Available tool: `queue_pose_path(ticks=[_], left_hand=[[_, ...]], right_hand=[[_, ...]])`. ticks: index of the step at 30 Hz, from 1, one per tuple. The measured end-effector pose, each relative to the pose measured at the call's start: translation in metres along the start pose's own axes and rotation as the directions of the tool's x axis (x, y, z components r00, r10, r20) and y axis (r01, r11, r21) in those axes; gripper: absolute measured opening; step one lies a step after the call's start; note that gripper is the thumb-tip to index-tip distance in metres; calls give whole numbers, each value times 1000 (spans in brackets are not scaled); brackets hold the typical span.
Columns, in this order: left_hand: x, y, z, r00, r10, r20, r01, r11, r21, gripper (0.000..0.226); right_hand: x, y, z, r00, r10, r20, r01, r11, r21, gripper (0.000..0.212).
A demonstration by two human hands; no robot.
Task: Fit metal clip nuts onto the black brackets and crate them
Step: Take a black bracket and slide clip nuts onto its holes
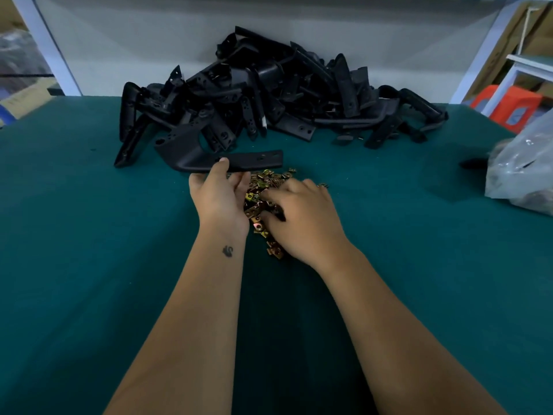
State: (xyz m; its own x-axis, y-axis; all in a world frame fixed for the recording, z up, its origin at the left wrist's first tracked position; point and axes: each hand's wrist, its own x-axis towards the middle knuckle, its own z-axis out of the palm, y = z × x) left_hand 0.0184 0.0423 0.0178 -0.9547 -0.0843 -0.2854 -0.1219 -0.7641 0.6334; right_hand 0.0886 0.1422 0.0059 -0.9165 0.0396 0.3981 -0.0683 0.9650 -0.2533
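Observation:
My left hand [218, 196] holds a black bracket [251, 160] by its long flat arm, thumb on top and fingers under it, just in front of the big heap of black brackets [269, 91]. My right hand [302, 217] lies palm down on the pile of brass-coloured clip nuts [263, 181], its fingers curled into the pile. Whether it grips a nut is hidden under the hand.
The work goes on over a green table mat [89, 235]. A clear plastic bag [520, 172] with dark parts lies at the right edge. A white frame post [51, 46] rises at the back left, and orange stools [514, 106] stand beyond the table's right corner.

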Motion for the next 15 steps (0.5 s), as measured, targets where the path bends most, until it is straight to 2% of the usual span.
queue_pose_path(ticks=[2, 5, 9, 13, 15], left_hand=[[0, 0, -1, 1000, -2, 1, 2, 1000, 6, 11], [1, 0, -1, 1000, -2, 9, 2, 1000, 9, 12], [1, 1, -1, 999, 6, 40, -8, 998, 63, 10], [-1, 3, -3, 995, 13, 103, -25, 993, 119, 11], [0, 3, -3, 990, 15, 142, -37, 988, 153, 10]], right_hand=[[1, 0, 5, 1000, -12, 21, 13, 999, -44, 32], [2, 8, 3, 1000, 17, -20, -18, 1000, -26, 19], [1, 15, -1, 988, 135, -73, -118, 972, 203, 9], [1, 22, -8, 961, 261, -89, -204, 890, 408, 10], [0, 22, -10, 979, 204, -9, -192, 936, 296, 17]])
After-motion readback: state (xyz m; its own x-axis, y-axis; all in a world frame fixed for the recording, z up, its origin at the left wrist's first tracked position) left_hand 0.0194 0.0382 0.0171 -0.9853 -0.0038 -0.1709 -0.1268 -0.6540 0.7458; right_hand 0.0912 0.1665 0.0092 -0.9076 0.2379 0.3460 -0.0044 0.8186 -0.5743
